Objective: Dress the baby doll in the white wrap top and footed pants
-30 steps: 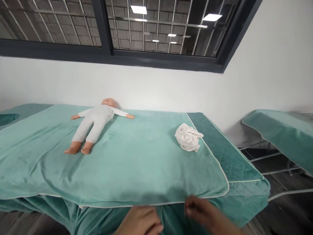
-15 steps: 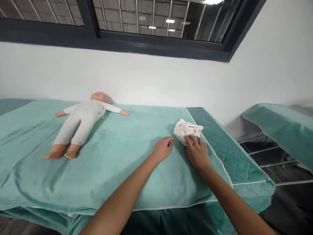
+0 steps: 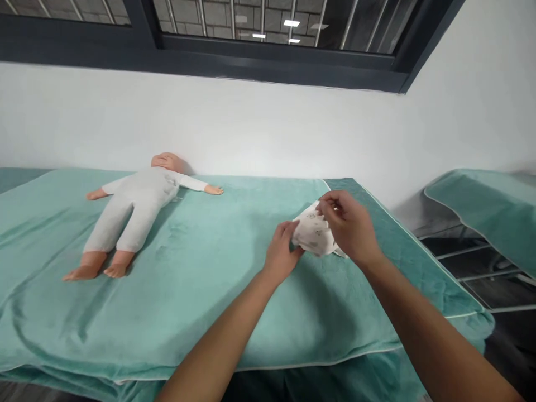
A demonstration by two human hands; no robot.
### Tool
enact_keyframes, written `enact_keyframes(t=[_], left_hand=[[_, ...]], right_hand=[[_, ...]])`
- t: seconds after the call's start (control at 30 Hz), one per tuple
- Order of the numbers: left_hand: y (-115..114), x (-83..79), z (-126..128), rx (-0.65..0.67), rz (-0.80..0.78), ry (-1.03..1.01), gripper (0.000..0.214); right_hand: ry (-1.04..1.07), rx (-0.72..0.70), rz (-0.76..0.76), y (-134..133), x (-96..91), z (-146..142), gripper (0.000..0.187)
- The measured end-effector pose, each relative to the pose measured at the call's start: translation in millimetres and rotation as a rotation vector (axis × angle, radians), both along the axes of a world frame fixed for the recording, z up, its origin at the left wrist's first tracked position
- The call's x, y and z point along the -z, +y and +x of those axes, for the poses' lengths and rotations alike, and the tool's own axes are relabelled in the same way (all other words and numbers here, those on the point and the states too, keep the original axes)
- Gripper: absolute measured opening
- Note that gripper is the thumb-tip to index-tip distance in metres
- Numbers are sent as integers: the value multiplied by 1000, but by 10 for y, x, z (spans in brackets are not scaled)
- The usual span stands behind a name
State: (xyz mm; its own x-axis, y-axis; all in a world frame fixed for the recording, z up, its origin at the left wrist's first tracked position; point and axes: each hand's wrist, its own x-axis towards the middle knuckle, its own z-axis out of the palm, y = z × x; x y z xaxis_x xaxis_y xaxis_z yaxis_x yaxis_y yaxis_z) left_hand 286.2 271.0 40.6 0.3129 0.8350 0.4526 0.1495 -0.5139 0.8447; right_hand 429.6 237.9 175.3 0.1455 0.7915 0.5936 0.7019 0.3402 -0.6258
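A small white patterned cloth bundle [image 3: 312, 234] is held just above the green towel [image 3: 201, 279] that covers the bed. My left hand [image 3: 282, 251] pinches its left edge. My right hand [image 3: 349, 226] grips its top right part with curled fingers. A baby doll [image 3: 134, 209] in a pale grey suit lies on its back at the far left of the towel, arms spread, head toward the wall.
The bed stands against a white wall [image 3: 251, 128] under a dark-framed window [image 3: 268, 50]. A quilted green cover [image 3: 419, 262] shows along the bed's right side. Another green-covered bed [image 3: 489, 212] stands to the right across a dark floor gap.
Both hands rose from the bed's front edge and reached to the white cloth. They now grip it and have lifted it slightly off the towel.
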Motion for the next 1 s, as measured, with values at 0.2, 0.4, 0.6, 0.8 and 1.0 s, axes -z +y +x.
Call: enact_keyframes(t=[0.2,0.4,0.6,0.8,1.0], left_hand=[[56,-40,-51,-180,-238,-207,12],[63,-30,-150,-284,-524,-587,41],[96,-38,-132,-222,-650,-909,46],[95,-128,-136,-120,-686,-1098,51],[80,-145,-121,-109,-730,-1137,54]], right_hand=[[144,258,119,-48,780,111,23],[-2,337,-21,-87,1406,267,42],[-156,185,-172,-130,1283,174,38],[-215,48,-234,-238,1250,67,34],[44,172,-9,36,1086,-41,44]])
